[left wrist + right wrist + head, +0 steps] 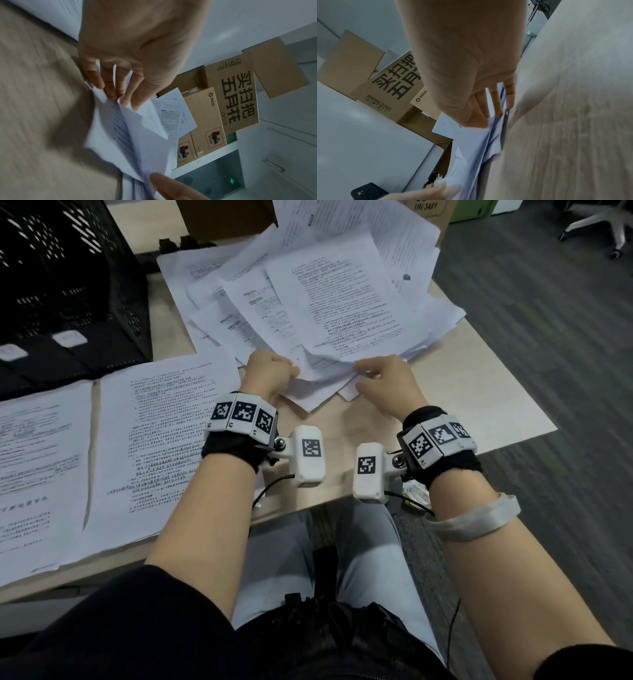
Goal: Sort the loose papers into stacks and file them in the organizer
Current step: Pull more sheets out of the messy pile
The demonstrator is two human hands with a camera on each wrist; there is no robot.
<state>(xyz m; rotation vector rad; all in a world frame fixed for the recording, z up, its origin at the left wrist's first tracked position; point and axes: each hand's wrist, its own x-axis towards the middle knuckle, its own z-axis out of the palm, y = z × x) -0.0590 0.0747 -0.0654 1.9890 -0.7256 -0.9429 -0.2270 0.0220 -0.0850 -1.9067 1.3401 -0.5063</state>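
Observation:
A loose pile of printed papers (329, 302) lies fanned across the far middle of the table. My left hand (286, 369) pinches the pile's near edge, its fingers curled round a few sheets (123, 128). My right hand (368, 371) grips the same edge a little to the right, thumb over the sheets (476, 148) and fingers under them. Two sorted stacks (154, 440) (37, 467) lie flat at the left. The black mesh organizer (68, 285) stands at the far left.
Cardboard boxes (214, 115) stand behind the pile at the table's far edge. The wooden table (472, 398) ends just right of my right hand, with grey carpet beyond. An office chair base (599, 224) stands on the floor at the far right.

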